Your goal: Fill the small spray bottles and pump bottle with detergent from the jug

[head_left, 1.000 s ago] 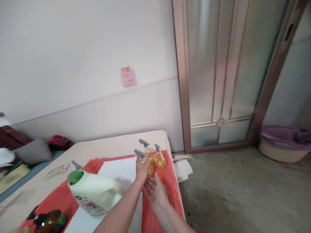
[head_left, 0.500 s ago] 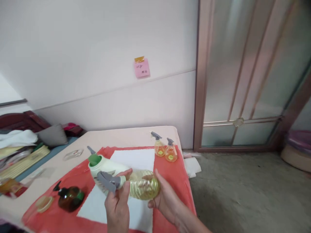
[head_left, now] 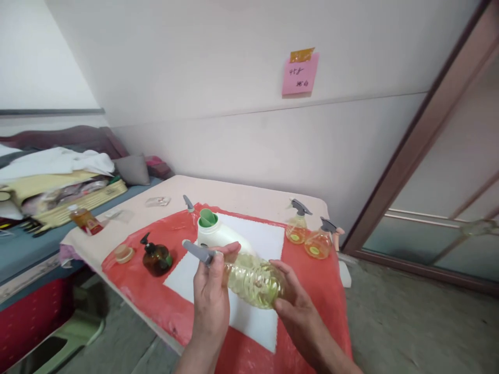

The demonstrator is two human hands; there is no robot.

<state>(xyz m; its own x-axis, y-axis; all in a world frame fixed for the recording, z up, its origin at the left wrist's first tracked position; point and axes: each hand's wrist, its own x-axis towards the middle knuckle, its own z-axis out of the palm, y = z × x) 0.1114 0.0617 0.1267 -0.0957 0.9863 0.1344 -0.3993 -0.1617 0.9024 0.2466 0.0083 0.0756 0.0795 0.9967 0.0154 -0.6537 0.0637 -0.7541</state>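
I hold a clear spray bottle (head_left: 253,279) of yellow liquid on its side above the table. My left hand (head_left: 211,296) is closed round its neck, just below the grey trigger head (head_left: 198,252). My right hand (head_left: 297,304) cups the bottle's base from the right. Below the bottle lie a white cloth (head_left: 249,314) and a red sheet (head_left: 156,296). A pale green jug (head_left: 218,236) with an open green mouth stands just behind my left hand.
Two more small spray bottles (head_left: 307,236) stand at the table's far right corner. A brown pump bottle (head_left: 156,258) and a small round lid (head_left: 123,253) sit on the left. A bed with piled cloth (head_left: 58,171) is at far left, a sliding door (head_left: 448,208) on the right.
My left hand lifted one spray bottle from the group of three at the far corner; both hands now hold it sideways close to me. The view has swung left and downward.
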